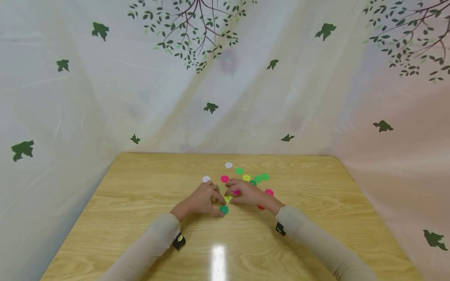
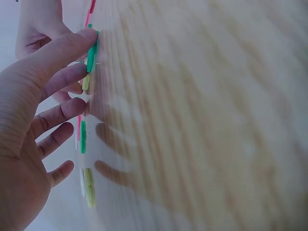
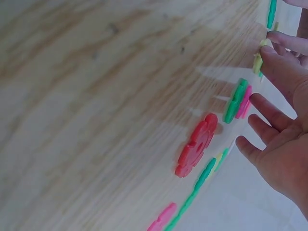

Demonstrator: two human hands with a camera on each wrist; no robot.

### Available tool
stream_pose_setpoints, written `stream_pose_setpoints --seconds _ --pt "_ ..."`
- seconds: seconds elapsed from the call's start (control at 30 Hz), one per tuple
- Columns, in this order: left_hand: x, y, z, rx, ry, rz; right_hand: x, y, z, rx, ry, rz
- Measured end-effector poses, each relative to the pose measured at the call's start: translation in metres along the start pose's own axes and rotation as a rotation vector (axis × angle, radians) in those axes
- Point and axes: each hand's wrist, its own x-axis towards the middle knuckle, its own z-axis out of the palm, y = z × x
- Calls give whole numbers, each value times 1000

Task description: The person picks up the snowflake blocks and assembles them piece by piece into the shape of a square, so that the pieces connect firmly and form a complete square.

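Observation:
My left hand pinches a dark green flower-shaped plastic disc by its edges between thumb and index finger. In the left wrist view the green disc is seen edge-on, and the other fingers are spread. Opposite, my right hand holds a yellow flower-shaped disc at its thumb and index finger. The right wrist view shows the yellow disc partly covered by the thumb. The two discs are close together, low over the wooden table; whether they touch cannot be told. A pink disc shows beneath the right hand.
More discs lie around the hands on the table: white, pink, bright green, yellow and red. A patterned cloth hangs behind the table and at both sides.

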Motion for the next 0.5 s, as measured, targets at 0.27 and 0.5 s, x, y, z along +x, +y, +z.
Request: stream_pose_setpoints --seconds 0.27,0.5 --pt "0 0 1 0 21 -2 1 -1 2 -13 34 0" --pt "2 5 0 -55 -26 -44 1 -2 3 13 61 13"
